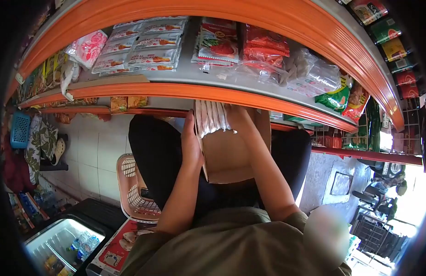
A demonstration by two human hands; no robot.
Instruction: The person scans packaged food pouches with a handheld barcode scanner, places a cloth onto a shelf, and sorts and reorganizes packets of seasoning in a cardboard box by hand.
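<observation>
An open cardboard box (227, 158) rests between my knees, just under the orange shelf edge. Several slim whitish packets (212, 117) stand in a row at its far end, and the near part shows bare cardboard. My left hand (191, 140) lies along the box's left wall, fingers stretched out. Inside the box, my right hand (240, 120) is at the right end of the row of packets; its fingertips are hidden under the shelf edge, so its grip cannot be made out.
Above the box runs an orange-edged shelf (176, 90) with silver sachet strips (153, 46), red packets (218, 43) and a clear-wrapped pack (312, 76). A plastic basket (130, 195) stands left of my legs, near a glass-topped freezer (65, 244).
</observation>
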